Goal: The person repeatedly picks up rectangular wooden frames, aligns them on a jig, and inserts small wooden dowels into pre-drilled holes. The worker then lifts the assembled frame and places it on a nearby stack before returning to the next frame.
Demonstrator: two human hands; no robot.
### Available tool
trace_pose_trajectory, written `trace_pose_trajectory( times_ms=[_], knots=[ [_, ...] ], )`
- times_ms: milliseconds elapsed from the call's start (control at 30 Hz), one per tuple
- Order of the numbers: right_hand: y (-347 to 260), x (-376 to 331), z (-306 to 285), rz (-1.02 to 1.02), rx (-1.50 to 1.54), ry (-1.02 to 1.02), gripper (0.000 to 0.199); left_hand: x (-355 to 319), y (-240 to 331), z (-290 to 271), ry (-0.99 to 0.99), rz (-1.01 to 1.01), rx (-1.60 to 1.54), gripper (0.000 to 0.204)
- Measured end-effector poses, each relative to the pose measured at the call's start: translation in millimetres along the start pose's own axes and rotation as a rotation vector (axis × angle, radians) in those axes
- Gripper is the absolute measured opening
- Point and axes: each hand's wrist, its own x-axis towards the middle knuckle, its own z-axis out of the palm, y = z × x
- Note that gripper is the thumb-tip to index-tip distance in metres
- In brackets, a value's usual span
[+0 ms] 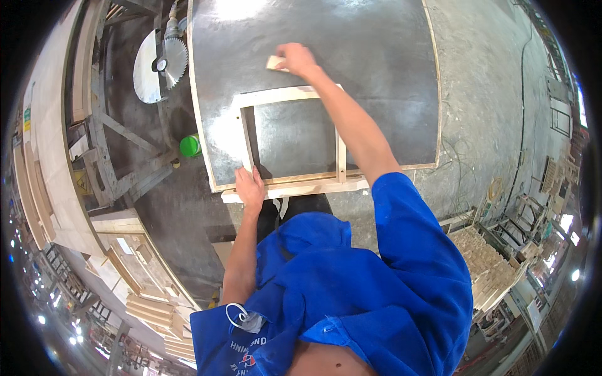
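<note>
A rectangular wooden frame (276, 96) lies on the dark worktable (389, 69), its near rail sitting along the table's front edge. My left hand (249, 187) is closed around the frame's left side piece, close to the near corner. Beyond the frame's far rail, my right hand (296, 59) reaches out over the tabletop. Its fingers are wrapped on a small pale block (274, 62), which is held low over the dark surface; whether it touches cannot be made out. The block's far side is partly hidden by my fingers.
Left of the table are a large toothed circular saw blade (175, 59) and a pale disc-shaped plate (145, 69). A green-lidded container (190, 145) stands by the table's left edge. Stacked wood pieces (480, 263) lie at the right, and long boards (47, 125) at the far left.
</note>
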Motion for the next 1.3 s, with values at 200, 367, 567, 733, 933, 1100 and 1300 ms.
trace_pose_trajectory(
  times_ms=[200, 367, 567, 733, 933, 1100, 1300],
  knots=[
    [-71.8, 13.8, 56.6, -0.249, 0.188, -0.311, 0.029, 7.4, -0.3, -0.7, -0.069, -0.065, -0.003, 0.026],
    [-52.5, -12.9, 41.4, -0.111, 0.362, -0.013, 0.032, 14.5, 0.3, -2.8, -0.068, -0.102, -0.033, 0.034],
    [22.3, -94.0, -17.7, 0.235, -0.057, 0.364, 0.045, 15.1, 7.6, -5.2, -0.085, -0.113, 0.094, 0.044],
    [45.8, -99.7, -8.4, 0.306, -0.09, 0.381, 0.042, 14.8, 7.8, -4.7, -0.092, -0.091, 0.096, 0.042],
    [43.8, -98.7, -4.1, 0.303, -0.209, 0.367, 0.04, 12.8, 9.7, -5.0, -0.102, -0.119, 0.088, 0.034],
    [-13.6, -53.8, -0.3, -0.039, -0.191, 0.333, 0.058, 11.6, 2.6, -4.4, -0.069, -0.095, -0.003, 0.024],
    [-85.4, -8.1, 44.0, -0.103, -0.255, -0.003, 0.075, 6.0, 1.3, -4.6, 0.017, -0.026, -0.032, 0.025]
  ],
)
